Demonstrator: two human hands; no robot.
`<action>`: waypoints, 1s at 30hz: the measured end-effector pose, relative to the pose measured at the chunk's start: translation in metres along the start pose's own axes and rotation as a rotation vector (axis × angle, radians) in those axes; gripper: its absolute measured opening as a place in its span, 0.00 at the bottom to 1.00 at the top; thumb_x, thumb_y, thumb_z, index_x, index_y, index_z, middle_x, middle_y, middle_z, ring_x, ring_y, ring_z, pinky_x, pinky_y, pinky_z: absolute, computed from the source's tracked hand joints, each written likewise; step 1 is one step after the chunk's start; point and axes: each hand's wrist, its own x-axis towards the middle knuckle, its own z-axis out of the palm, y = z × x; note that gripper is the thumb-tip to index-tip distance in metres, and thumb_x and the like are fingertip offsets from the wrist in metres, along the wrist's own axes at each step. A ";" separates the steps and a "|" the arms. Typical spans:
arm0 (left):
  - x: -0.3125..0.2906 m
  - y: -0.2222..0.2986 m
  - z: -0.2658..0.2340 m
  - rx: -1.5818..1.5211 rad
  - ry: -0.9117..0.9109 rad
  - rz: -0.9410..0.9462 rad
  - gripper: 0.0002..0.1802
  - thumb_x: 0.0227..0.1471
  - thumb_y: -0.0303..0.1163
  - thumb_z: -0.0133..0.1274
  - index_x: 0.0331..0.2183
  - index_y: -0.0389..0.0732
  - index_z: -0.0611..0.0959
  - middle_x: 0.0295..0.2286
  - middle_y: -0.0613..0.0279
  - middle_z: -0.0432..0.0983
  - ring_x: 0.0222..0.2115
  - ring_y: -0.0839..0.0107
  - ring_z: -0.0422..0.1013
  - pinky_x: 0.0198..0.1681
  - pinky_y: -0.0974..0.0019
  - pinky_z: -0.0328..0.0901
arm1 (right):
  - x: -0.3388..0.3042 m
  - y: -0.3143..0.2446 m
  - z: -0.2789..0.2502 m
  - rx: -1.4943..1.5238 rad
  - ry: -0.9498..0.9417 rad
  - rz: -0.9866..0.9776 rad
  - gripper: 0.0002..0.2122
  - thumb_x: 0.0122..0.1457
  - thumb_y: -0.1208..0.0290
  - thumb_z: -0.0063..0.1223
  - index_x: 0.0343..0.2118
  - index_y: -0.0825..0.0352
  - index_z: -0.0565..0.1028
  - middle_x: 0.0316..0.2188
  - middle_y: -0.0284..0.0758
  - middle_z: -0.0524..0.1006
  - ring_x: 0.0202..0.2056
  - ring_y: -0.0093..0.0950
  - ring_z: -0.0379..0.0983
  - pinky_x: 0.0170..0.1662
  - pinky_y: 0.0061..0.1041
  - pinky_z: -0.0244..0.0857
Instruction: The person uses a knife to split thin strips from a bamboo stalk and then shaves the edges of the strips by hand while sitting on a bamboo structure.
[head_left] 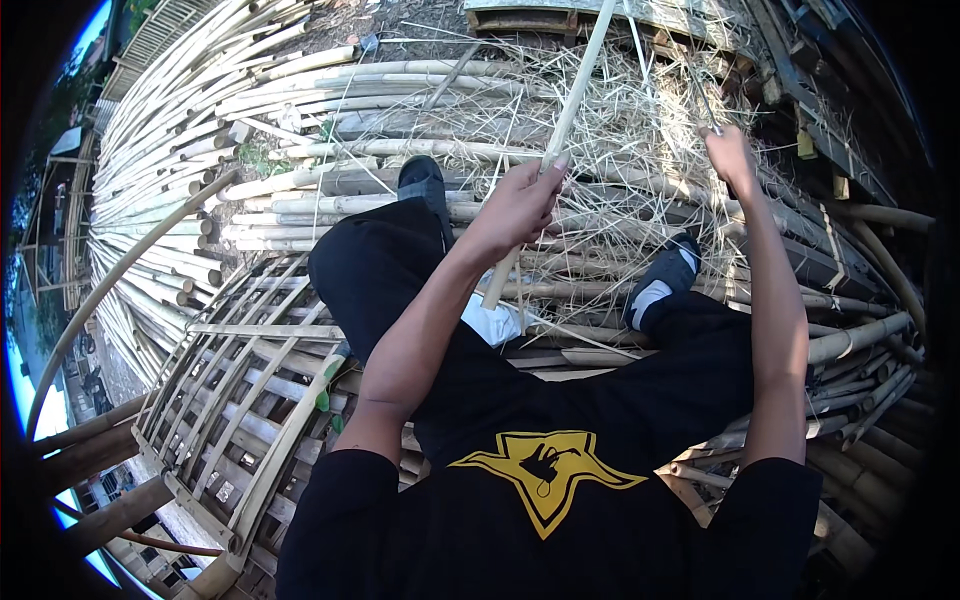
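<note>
My left hand [517, 208] is closed around a long pale bamboo strip [577, 98]. The strip slants from beyond the top edge down past my fist, and its lower end stops between my thighs. Out to the right, my right hand [729, 160] is closed on the handle of what looks like a knife [708, 103]. Its thin dark blade points away from me, seen nearly edge-on, and stands apart from the strip. Below and around both hands, pale bamboo shavings [610, 150] lie scattered over bamboo poles [400, 95].
Stacked bamboo poles [160, 225] fan out at the left. A slatted bamboo frame [250, 380] stands by my left leg, near a bent pole [120, 270]. A white crumpled item [493, 322] lies between my legs. Wooden pallets [660, 18] stand at the far right.
</note>
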 end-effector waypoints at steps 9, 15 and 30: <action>0.003 -0.002 0.001 0.174 -0.009 0.011 0.21 0.60 0.50 0.42 0.27 0.42 0.72 0.12 0.77 0.55 0.11 0.87 0.48 0.12 0.78 0.45 | -0.072 -0.080 0.009 0.499 -0.044 -0.226 0.20 0.60 0.53 0.47 0.24 0.68 0.73 0.11 0.30 0.63 0.16 0.19 0.59 0.22 0.24 0.54; -0.002 0.007 -0.003 0.788 -0.095 0.184 0.22 0.56 0.47 0.48 0.30 0.34 0.77 0.16 0.55 0.69 0.17 0.67 0.68 0.25 0.62 0.62 | -0.088 -0.072 -0.025 0.007 0.374 -0.746 0.14 0.55 0.61 0.54 0.40 0.62 0.77 0.38 0.41 0.74 0.26 0.39 0.73 0.30 0.36 0.64; -0.013 0.016 -0.031 0.960 -0.052 0.255 0.21 0.52 0.47 0.55 0.31 0.35 0.80 0.13 0.57 0.65 0.16 0.74 0.61 0.20 0.66 0.57 | -0.087 -0.058 -0.026 -0.124 -0.132 -0.692 0.10 0.47 0.63 0.62 0.27 0.65 0.81 0.16 0.43 0.73 0.20 0.40 0.70 0.26 0.33 0.61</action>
